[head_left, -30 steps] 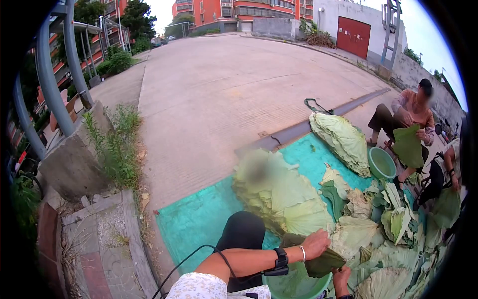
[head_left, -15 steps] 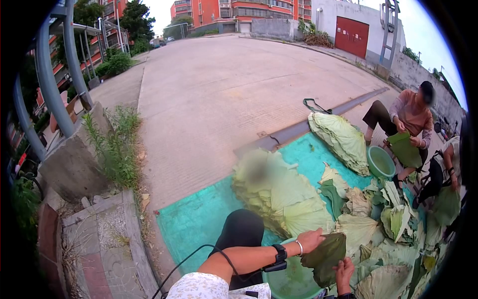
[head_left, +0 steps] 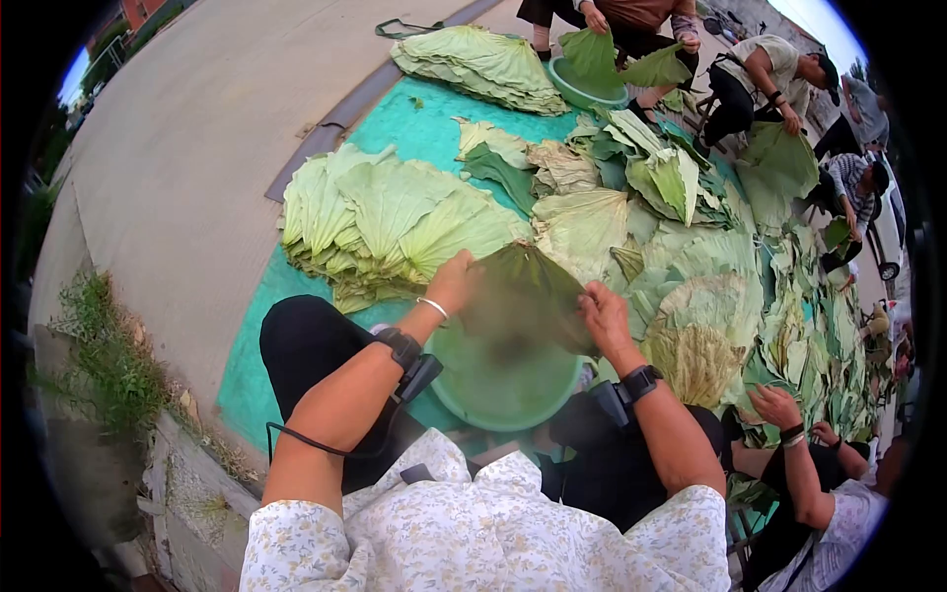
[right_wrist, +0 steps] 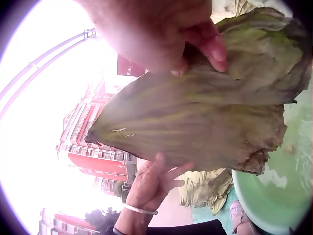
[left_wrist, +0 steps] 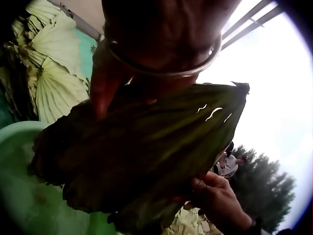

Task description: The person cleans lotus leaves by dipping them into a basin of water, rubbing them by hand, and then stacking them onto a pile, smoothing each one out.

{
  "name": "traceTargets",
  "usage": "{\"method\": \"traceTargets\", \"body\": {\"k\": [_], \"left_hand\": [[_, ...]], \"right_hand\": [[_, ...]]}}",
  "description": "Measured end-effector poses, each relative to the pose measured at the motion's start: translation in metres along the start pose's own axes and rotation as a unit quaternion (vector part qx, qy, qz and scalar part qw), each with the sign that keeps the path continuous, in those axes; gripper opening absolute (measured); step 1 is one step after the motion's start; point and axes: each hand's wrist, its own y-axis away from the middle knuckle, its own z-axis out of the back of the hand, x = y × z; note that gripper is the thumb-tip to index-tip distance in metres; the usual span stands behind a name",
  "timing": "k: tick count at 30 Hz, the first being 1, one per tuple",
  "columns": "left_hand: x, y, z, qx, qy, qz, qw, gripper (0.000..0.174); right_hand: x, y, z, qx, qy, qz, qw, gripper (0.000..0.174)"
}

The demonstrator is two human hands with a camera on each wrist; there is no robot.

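A large dark green leaf (head_left: 523, 286) is stretched between both hands above a green basin (head_left: 503, 395); part of the leaf is blurred in the head view. My left hand (head_left: 452, 283), with a bracelet at the wrist, pinches its left edge. At the right edge, my right hand (head_left: 605, 316) grips it between thumb and fingers. In the right wrist view the leaf (right_wrist: 195, 122) looks folded into layers, with a pointed end and small tears. The basin (left_wrist: 24, 181) lies below the leaf's ragged edge in the left wrist view.
A stack of pale green leaves (head_left: 395, 212) lies beyond the basin on a teal sheet (head_left: 247, 365). Loose leaves (head_left: 705, 286) cover the right side. Another leaf pile (head_left: 483, 64) stands at the back. Several people sit along the right, one beside a second basin (head_left: 582, 91).
The head view has turned toward the right and down, bringing both arms and more people into view. The leaf is now spread wider between the hands, above the basin.
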Motion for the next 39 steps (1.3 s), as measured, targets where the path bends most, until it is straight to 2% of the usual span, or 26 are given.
{"method": "traceTargets", "body": {"k": [2, 4, 6, 10, 13, 16, 19, 21, 24, 27, 31, 33, 35, 37, 39], "left_hand": [[0.001, 0.003, 0.0, -0.034, -0.003, 0.009, 0.999, 0.023], [-0.001, 0.002, 0.004, -0.027, -0.01, 0.012, 1.0, 0.021], [0.01, -0.001, 0.004, 0.002, -0.034, 0.0, 0.999, 0.02], [0.021, -0.003, 0.0, -0.003, -0.034, -0.035, 0.999, 0.015], [0.023, -0.003, -0.002, 0.012, -0.012, 0.0, 1.0, 0.012], [0.031, -0.005, -0.011, -0.026, 0.039, 0.009, 0.999, 0.01], [0.042, -0.009, -0.013, 0.019, -0.002, 0.016, 1.0, 0.016], [0.04, -0.009, -0.012, -0.009, -0.002, -0.039, 0.999, 0.012], [0.025, -0.005, -0.006, 0.015, -0.039, -0.012, 0.999, 0.011], [0.017, -0.003, -0.001, 0.014, -0.032, -0.022, 0.999, 0.011], [0.008, -0.004, 0.004, 0.013, 0.016, -0.028, 0.999, 0.015], [0.0, -0.006, 0.012, 0.022, -0.033, -0.05, 0.998, 0.015], [0.013, -0.012, 0.008, 0.02, 0.015, -0.056, 0.998, 0.01], [0.009, -0.011, 0.015, 0.066, -0.133, -0.05, 0.988, 0.012], [0.042, -0.017, -0.008, 0.093, -0.245, -0.108, 0.959, 0.013]], "right_hand": [[0.009, 0.005, 0.004, -0.011, 0.018, 0.012, 1.0, 0.009], [0.007, 0.003, 0.008, -0.021, 0.035, 0.033, 0.999, 0.008], [0.004, 0.003, 0.01, 0.019, 0.062, 0.042, 0.997, 0.014], [0.005, -0.001, 0.014, 0.002, 0.079, 0.01, 0.997, 0.013], [-0.003, -0.003, 0.013, -0.002, 0.05, -0.007, 0.999, 0.012], [-0.01, -0.004, 0.01, 0.002, 0.022, -0.031, 0.999, 0.013], [-0.01, -0.007, 0.011, -0.007, 0.032, -0.038, 0.999, 0.014], [-0.01, -0.009, 0.014, -0.009, 0.061, -0.033, 0.998, 0.016], [-0.008, -0.013, 0.022, -0.031, 0.121, 0.019, 0.992, 0.017], [-0.009, -0.016, 0.023, -0.045, 0.144, 0.036, 0.988, 0.017], [-0.002, -0.016, 0.029, -0.03, 0.132, 0.025, 0.99, 0.015], [0.006, -0.018, 0.035, -0.03, 0.073, 0.036, 0.996, 0.013], [0.002, -0.019, 0.033, -0.007, 0.039, 0.019, 0.999, 0.011], [-0.026, -0.022, 0.022, 0.108, -0.067, -0.043, 0.991, 0.01], [-0.021, -0.022, 0.017, 0.005, 0.016, 0.027, 0.999, 0.01]]}}
